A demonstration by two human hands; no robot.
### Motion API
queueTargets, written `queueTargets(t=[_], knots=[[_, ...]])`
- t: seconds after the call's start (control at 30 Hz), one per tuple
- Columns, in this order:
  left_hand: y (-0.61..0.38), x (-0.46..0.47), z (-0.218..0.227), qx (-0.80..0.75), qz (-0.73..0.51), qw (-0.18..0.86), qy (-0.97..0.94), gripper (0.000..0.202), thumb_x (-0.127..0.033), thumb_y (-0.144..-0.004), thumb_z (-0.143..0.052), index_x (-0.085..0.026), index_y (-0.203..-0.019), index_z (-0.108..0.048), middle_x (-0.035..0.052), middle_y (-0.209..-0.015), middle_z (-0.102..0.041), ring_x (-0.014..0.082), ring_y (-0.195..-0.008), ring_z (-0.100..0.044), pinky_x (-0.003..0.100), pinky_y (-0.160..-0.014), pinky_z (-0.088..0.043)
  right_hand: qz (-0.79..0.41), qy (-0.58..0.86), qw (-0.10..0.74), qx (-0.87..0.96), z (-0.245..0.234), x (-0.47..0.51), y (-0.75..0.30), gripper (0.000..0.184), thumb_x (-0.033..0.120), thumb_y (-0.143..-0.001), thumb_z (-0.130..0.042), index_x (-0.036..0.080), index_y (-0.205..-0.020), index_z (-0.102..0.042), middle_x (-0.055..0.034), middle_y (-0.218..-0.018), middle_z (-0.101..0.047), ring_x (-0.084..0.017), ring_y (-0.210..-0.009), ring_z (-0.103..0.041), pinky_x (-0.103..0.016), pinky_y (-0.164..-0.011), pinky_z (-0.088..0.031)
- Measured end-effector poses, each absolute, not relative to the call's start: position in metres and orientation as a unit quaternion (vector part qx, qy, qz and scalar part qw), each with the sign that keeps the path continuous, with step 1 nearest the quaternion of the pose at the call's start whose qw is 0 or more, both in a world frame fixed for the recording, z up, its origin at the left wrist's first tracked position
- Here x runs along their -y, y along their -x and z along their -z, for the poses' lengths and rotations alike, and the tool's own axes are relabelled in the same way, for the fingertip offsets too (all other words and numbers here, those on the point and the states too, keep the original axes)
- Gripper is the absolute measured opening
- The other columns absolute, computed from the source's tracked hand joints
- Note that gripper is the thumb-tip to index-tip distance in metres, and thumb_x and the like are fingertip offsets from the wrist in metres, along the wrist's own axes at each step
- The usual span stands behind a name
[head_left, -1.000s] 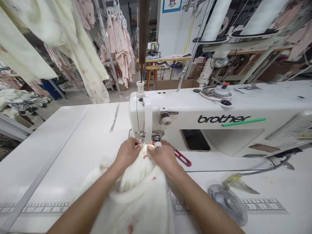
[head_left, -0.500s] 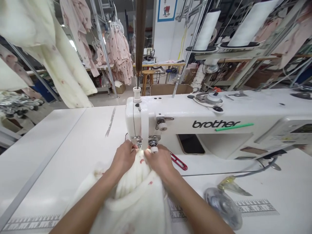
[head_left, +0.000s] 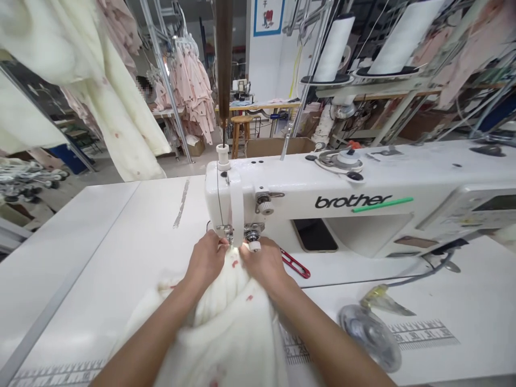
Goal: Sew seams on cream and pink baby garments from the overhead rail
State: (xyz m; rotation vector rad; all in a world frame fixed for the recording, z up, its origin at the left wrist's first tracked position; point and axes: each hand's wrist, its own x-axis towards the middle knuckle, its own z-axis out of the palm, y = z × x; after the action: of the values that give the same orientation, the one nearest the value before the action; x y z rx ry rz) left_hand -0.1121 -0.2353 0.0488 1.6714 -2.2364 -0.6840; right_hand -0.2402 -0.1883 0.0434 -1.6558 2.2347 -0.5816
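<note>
My left hand [head_left: 206, 259] and my right hand [head_left: 264, 263] both pinch a bunched cream fleece garment [head_left: 229, 317] with small red marks, right at the needle of a white Brother sewing machine [head_left: 322, 199]. The fingers of both hands are closed on folds of the fabric just below the presser foot [head_left: 230, 240]. The rest of the garment lies heaped between my forearms toward the table's near edge.
Red thread snips [head_left: 296, 263] lie under the machine arm. A clear plastic dish [head_left: 371, 336] and yellowish clippers [head_left: 382, 301] sit at the right on the white table [head_left: 100, 252]. Thread cones [head_left: 334, 43] stand behind; garments hang at left.
The view has shifted slightly down and left. Both hands stay closed on the fabric at the needle, with almost no movement.
</note>
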Motion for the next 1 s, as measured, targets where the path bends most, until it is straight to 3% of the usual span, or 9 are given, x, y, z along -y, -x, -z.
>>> queueTargets(t=[0.5,0.67,0.8,1.0], knots=[[0.117,0.24,-0.051,0.789,0.2,0.15,-0.562,0.019,-0.016,-0.081,-0.045,-0.018,-0.094,-0.06,0.0076,-0.106,-0.063,0.0247,-0.099,-0.058,0.03,-0.08,-0.042,0.226,0.579,0.096,-0.778,-0.023,0.194,0.235,0.018,0.02,-0.084,-0.047,0.014,-0.081,-0.063,-0.0098,-0.079,-0.066,-0.024,-0.076,-0.061,-0.028,-0.062,-0.037],[0.112,0.235,-0.054,0.792,0.219,0.155,-0.549,0.021,-0.019,-0.083,-0.043,-0.019,-0.096,-0.06,0.0058,-0.105,-0.064,0.0224,-0.101,-0.058,0.029,-0.082,-0.042,0.253,0.592,0.108,-0.758,-0.026,0.188,0.24,0.016,0.021,-0.086,-0.048,0.014,-0.079,-0.06,-0.0084,-0.074,-0.064,-0.023,-0.072,-0.06,-0.027,-0.06,-0.036],[0.107,0.233,-0.059,0.795,0.244,0.152,-0.534,0.02,-0.022,-0.082,-0.043,-0.019,-0.094,-0.059,0.0041,-0.099,-0.066,0.0194,-0.097,-0.059,0.027,-0.081,-0.043,0.299,0.625,0.138,-0.708,-0.034,0.176,0.252,0.016,0.021,-0.091,-0.041,0.017,-0.086,-0.055,-0.0038,-0.081,-0.062,-0.018,-0.071,-0.058,-0.024,-0.06,-0.035],[0.107,0.235,-0.058,0.783,0.253,0.152,-0.548,0.017,-0.021,-0.082,-0.043,-0.018,-0.087,-0.059,0.0056,-0.095,-0.067,0.0205,-0.091,-0.061,0.028,-0.077,-0.043,0.336,0.618,0.172,-0.69,-0.039,0.174,0.258,0.025,0.026,-0.095,-0.025,0.017,-0.086,-0.046,-0.0044,-0.077,-0.057,-0.02,-0.071,-0.056,-0.026,-0.061,-0.037]])
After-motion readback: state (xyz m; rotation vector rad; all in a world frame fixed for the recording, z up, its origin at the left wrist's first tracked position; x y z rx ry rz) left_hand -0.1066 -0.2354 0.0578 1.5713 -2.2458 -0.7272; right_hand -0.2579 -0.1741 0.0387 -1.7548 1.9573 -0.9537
